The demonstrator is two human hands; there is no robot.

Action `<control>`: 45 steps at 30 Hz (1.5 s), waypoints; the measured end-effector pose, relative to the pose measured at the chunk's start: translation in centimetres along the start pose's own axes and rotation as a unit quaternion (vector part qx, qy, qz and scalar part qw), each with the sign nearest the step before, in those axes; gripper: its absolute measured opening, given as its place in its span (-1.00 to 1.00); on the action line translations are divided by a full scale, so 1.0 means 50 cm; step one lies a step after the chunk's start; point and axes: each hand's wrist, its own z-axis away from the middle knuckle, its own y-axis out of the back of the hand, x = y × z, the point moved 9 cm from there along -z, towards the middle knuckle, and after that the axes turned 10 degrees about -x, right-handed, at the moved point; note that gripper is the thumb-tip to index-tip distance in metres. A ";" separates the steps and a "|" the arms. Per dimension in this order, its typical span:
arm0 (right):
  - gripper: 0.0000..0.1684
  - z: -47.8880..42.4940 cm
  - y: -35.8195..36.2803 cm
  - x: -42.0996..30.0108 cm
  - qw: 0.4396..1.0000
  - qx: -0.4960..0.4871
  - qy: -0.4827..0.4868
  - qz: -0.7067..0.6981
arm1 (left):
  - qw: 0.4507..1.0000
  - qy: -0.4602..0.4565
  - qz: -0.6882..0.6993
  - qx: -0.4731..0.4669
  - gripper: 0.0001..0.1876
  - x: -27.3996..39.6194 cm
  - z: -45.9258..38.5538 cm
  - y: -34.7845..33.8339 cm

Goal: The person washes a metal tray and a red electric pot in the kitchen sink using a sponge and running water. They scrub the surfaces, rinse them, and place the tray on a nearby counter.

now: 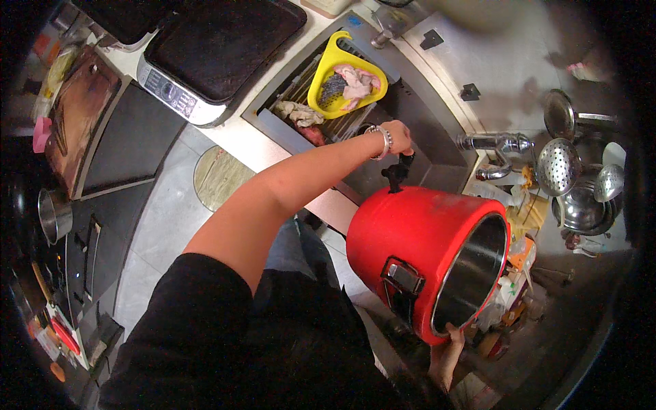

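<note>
A red barrel [410, 225] with a steel-lined inside is tipped on its side, its open mouth facing right. It lies partly over the near side of the metal sink [443, 118]. My left hand [397, 138], with bracelets on the wrist, reaches across the sink. Its fingers are at the black tap [394, 177] that sticks out of the barrel's wall; the fingertips are partly hidden. At the barrel's lower rim, my right hand [451, 343] grips the edge with the thumb over it. A black carrying handle [402, 279] shows on the barrel's side.
A yellow strainer basket [320, 84] holding pinkish and grey scraps sits at the sink's far side. A chrome faucet [497, 143] stands right of the sink. Perforated ladles [558, 166] hang beyond. A dark-topped appliance [220, 46] with a control panel occupies the counter.
</note>
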 end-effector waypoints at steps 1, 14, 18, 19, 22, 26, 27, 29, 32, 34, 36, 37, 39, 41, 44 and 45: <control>-0.58 -0.002 0.019 0.004 1.000 0.002 -0.012 0.011 | 1.000 -0.002 -0.010 -0.005 -0.76 0.002 0.001 0.002; -0.52 -0.009 -0.005 0.053 0.976 -0.046 -0.148 -0.153 | 0.976 -0.009 0.197 -0.097 -0.80 -0.018 0.074 -0.034; -0.51 0.001 -0.038 0.052 0.971 -0.063 -0.155 -0.170 | 0.924 -0.010 0.363 -0.121 -0.82 -0.042 0.080 -0.053; -0.51 0.000 -0.043 0.053 0.970 -0.068 -0.152 -0.178 | 0.916 -0.011 0.382 -0.122 -0.82 -0.047 0.083 -0.055; -0.49 0.004 -0.048 0.052 0.969 -0.065 -0.155 -0.181 | 0.895 -0.010 0.428 -0.125 -0.83 -0.059 0.100 -0.057; -0.58 -0.003 0.002 0.068 0.976 -0.021 -0.146 -0.161 | 0.913 0.010 0.386 -0.131 -0.82 -0.052 0.113 -0.047; -0.63 -0.006 0.006 0.066 0.976 -0.017 -0.148 -0.157 | 0.926 0.018 0.355 -0.127 -0.82 -0.053 0.113 -0.038; -0.72 -0.010 0.011 0.059 0.977 -0.007 -0.151 -0.150 | 0.939 -0.002 0.324 -0.115 -0.85 -0.058 0.098 -0.028; -0.80 -0.013 0.021 0.055 0.980 -0.001 -0.148 -0.136 | 0.963 -0.010 0.254 -0.087 -0.86 -0.046 0.093 -0.013; -0.79 -0.017 0.015 0.049 0.980 -0.029 -0.143 -0.136 | 0.977 0.003 0.199 -0.076 -0.83 -0.040 0.097 -0.005; -0.76 -0.018 -0.002 0.039 0.980 -0.047 -0.137 -0.133 | 0.977 -0.046 0.202 -0.056 -0.83 -0.035 0.079 -0.005; -0.73 -0.016 -0.019 0.029 0.981 -0.051 -0.134 -0.129 | 0.976 -0.071 0.203 -0.045 -0.84 -0.032 0.075 -0.003; -0.67 -0.015 -0.028 0.022 0.982 -0.051 -0.131 -0.126 | 0.983 -0.053 0.174 -0.036 -0.83 -0.042 0.068 -0.002; -0.58 -0.014 -0.024 0.021 0.982 -0.041 -0.132 -0.129 | 0.988 -0.053 0.143 -0.031 -0.83 -0.039 0.068 0.000; -0.46 -0.014 -0.039 0.021 0.977 -0.079 -0.127 -0.149 | 0.990 -0.060 0.129 -0.021 -0.82 -0.031 0.077 0.002; -0.44 -0.014 -0.042 0.021 0.977 -0.084 -0.126 -0.147 | 0.989 -0.062 0.135 -0.018 -0.83 -0.033 0.076 0.003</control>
